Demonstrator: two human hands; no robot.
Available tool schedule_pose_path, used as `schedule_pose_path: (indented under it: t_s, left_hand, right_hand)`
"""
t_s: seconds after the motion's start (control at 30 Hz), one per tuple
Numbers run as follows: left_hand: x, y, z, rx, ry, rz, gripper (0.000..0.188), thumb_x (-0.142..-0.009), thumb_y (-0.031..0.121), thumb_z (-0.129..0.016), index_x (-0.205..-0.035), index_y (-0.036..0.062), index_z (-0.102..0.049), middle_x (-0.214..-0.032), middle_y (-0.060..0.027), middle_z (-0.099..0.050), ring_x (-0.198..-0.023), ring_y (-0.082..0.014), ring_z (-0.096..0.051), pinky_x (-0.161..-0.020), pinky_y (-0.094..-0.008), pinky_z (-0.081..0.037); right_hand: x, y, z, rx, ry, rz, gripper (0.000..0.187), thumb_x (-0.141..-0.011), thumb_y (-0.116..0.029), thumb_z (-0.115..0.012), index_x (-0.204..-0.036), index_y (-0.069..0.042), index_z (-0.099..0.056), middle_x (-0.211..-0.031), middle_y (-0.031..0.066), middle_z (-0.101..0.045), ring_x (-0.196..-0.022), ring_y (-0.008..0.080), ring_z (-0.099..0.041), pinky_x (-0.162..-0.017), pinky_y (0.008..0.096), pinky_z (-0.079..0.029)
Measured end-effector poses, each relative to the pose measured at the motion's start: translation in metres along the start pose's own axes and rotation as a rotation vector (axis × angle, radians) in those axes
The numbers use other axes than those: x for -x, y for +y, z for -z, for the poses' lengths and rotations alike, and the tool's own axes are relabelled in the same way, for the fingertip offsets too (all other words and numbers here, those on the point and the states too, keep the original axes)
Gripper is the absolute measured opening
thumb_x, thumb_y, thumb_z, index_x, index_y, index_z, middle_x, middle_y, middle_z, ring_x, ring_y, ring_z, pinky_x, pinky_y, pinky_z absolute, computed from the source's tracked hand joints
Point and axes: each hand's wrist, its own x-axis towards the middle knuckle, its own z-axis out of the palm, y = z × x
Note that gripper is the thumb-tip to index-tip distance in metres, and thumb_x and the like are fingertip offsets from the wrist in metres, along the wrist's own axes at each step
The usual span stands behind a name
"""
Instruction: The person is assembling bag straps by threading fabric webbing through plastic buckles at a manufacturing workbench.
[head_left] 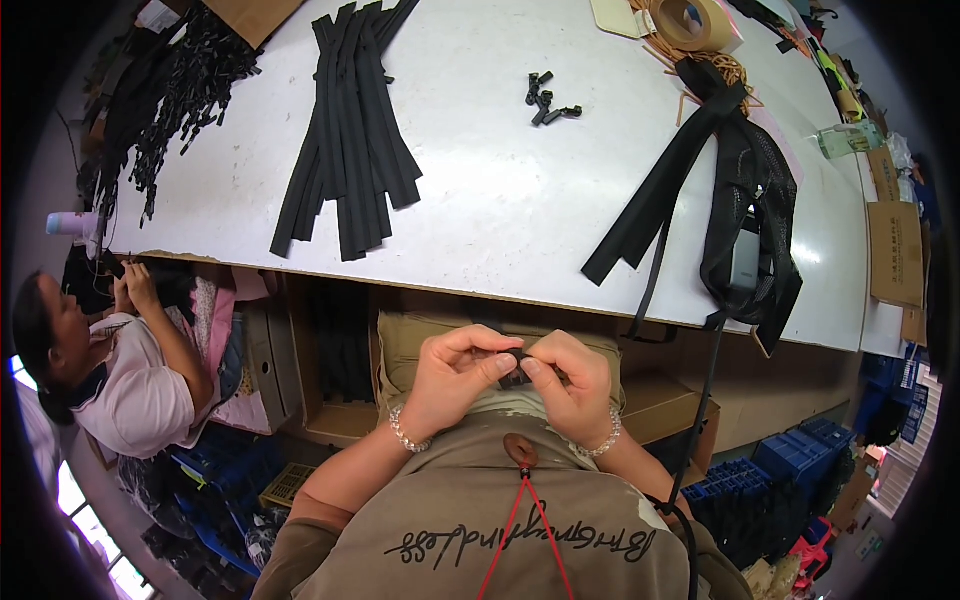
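Note:
Close to my body, just off the table's near edge, both hands meet with thumbs and fingertips pinched together. My left hand (457, 372) and my right hand (572, 380) grip a small black piece (516, 366) between them. Fingers cover most of it, so its exact kind is unclear. Beyond, on the white table (480, 190), lies a fanned bundle of flat black strips (352, 150). Several little black fittings (546, 102) sit in a small cluster to its right.
More black strips (640, 205) and a black mesh bag with a grey device (745, 260) lie at the right, a black cable (708, 400) running from it. A tape roll (690, 22) is behind. Dark corded pieces (190, 95) are heaped far left. A co-worker (140, 370) works there.

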Motion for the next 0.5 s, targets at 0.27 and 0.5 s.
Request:
schedule_pose_path:
  t_s: [0.27,0.5]
  left_hand:
    - [-0.001,0.009,-0.008,-0.142,-0.038,-0.08,0.015,-0.078,-0.007,-0.062,-0.093,-0.0039,-0.063,-0.09,-0.0081,-0.061,-0.08,-0.0115,-0.057,-0.069,-0.0226,-0.047]
    - [-0.004,0.013,-0.004,-0.508,-0.004,-0.378,0.019,-0.068,-0.009,-0.069,-0.084,-0.0019,-0.064,-0.08,-0.0106,-0.064,-0.073,-0.017,-0.061,-0.064,-0.026,-0.049]
  right_hand:
    - [0.012,0.003,-0.012,-0.168,0.168,-0.09,0.003,-0.08,0.001,-0.058,-0.077,0.002,-0.058,-0.068,0.0066,-0.053,-0.056,0.013,-0.049,-0.05,0.0241,-0.038]
    - [0.01,0.005,-0.01,-0.16,0.192,0.051,0.003,-0.077,0.002,-0.061,-0.08,0.001,-0.06,-0.077,0.0094,-0.06,-0.063,0.0151,-0.057,-0.056,0.0242,-0.045]
